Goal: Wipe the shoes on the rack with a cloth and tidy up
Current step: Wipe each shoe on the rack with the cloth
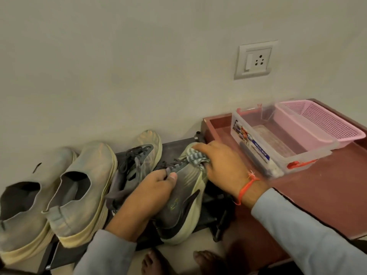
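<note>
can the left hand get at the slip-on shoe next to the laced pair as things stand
Probably yes, once it lets go. The left hand is holding the laced shoe being wiped with the cloth; the slip-on shoe sits close on its left with nothing lying over it.

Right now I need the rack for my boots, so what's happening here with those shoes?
A person is wiping shoes on the rack. The left hand steadies a grey laced shoe near its laces, while the right hand presses a striped cloth against its toe. Its partner and a pair of slip-ons sit to the left on the rack. A clear box and pink basket rest on the red cabinet alongside.
</note>
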